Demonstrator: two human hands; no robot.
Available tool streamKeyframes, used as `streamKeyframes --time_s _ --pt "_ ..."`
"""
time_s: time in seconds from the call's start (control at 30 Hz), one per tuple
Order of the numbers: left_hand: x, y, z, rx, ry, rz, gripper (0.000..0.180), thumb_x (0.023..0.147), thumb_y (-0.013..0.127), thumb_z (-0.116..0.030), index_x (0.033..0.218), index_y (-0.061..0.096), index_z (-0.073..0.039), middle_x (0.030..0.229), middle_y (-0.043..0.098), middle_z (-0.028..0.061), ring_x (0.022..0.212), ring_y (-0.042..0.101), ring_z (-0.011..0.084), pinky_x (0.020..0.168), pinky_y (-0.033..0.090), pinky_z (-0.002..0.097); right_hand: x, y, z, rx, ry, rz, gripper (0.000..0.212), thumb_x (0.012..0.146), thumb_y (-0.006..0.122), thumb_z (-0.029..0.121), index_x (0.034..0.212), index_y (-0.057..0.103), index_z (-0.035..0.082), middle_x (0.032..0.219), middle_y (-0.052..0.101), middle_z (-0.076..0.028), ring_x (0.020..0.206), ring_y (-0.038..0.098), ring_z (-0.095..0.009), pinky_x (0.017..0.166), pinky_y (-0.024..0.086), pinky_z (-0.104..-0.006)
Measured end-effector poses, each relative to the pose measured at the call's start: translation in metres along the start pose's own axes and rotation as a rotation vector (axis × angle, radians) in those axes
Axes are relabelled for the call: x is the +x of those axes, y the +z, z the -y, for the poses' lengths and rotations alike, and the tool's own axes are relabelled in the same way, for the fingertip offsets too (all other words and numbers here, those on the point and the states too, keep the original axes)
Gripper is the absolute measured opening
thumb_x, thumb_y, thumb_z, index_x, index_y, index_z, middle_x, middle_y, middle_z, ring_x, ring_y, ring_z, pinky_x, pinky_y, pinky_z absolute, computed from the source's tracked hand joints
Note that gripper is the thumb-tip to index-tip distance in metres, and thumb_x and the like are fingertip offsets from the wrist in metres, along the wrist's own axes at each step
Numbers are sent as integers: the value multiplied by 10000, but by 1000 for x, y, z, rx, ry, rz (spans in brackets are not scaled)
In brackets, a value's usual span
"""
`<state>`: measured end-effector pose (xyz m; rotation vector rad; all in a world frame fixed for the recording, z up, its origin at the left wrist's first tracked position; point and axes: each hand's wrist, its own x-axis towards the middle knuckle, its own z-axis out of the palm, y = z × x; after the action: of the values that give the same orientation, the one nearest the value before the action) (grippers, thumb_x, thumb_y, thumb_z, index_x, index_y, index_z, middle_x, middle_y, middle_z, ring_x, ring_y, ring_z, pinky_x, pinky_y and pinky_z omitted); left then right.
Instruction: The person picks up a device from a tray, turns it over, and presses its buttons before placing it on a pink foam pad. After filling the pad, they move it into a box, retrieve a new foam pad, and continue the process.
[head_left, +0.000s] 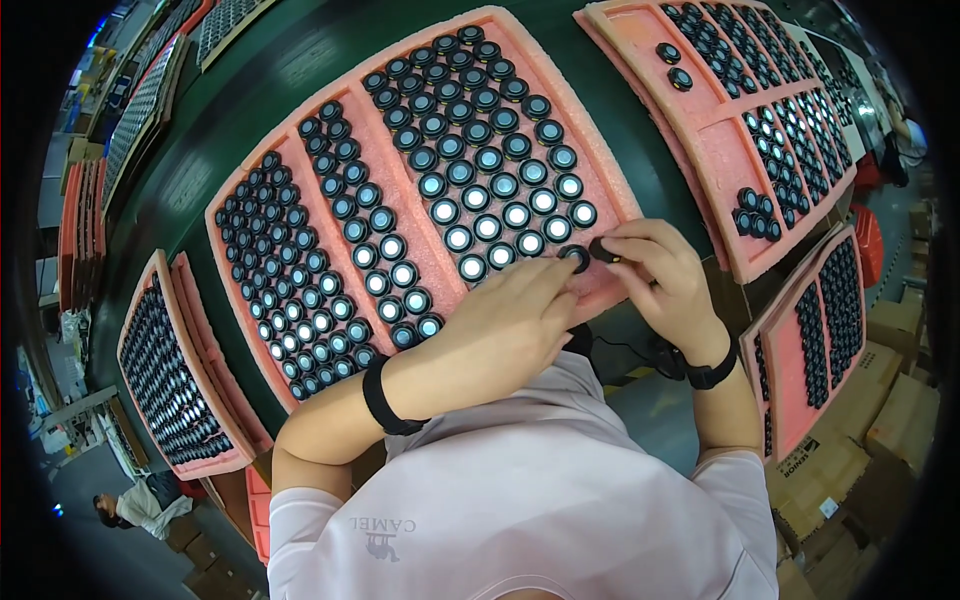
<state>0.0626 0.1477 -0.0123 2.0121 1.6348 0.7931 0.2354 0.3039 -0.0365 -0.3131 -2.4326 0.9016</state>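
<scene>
- Green table: smooth, faintly glossy top (610, 110), ran under everything I worked over on the head feed.
- Main tray (413, 225): pink, foam-like, grainy, soft-looking rounded rim; long dividers split it into three bays, all holding discs.
- Side trays: same pink stuff. Upper right tray (640, 35) had a mostly bare bay with two loose discs; left tray (205, 465) was densely filled.
- Left hand (515, 310): came across the near edge of the main tray, palm down, fingers stretched out rather than curled, tips at the near-right corner disc (574, 259). Could not tell whether it gripped that disc or only touched it.
- Right hand (665, 275): thumb and fingers closed in a pinch on one disc, nothing else visible in it.
- Held disc (603, 250): just beside the corner disc, over the main tray's right side near the rim. Showed nearly edge-on, dark; its face I couldn't read.
- Rows of discs (516, 215): round, squat, black rims, pale shiny centres; hard, probably metal or plastic. Brightest centres just caught the light.
- Step in hand, my read: single-disc handling at the rows' near-right end, both hands close together.
- Next move, my read: called for a light, level pinch and fingertip clearance, since a bump could shift neighbours.
</scene>
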Motion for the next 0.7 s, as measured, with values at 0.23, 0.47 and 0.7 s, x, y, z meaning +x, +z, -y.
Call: streamKeyframes --time_s 0.23,0.47,0.7 --pt "4 8 -4 316 143 194 533 784 716 -250 1197 534 33 1293 496 222 1279 430 344 1064 329 475 1 -2 -3 -332 -121 76 241 693 695 -19 929 657 12 937 626 -117 872 615 -304 774 495 -405" --pt "5 0 -6 286 113 228 555 787 721 -282 1211 535 24 1324 480 230 1282 429 355 1062 337 477 10 3 -9 -338 -119 83 251 698 701 -7 944 657 17 987 624 -109 922 610 -304 819 486 -392" --pt "-11 -37 -9 -47 29 197 556 798 725 -284 1241 534 -7 1333 485 234 1236 475 373 1013 399 465 50 -37 -24 -306 -16 4 229 793 688 29 1015 632 16 1084 612 -131 983 600 -295 885 472 -357"
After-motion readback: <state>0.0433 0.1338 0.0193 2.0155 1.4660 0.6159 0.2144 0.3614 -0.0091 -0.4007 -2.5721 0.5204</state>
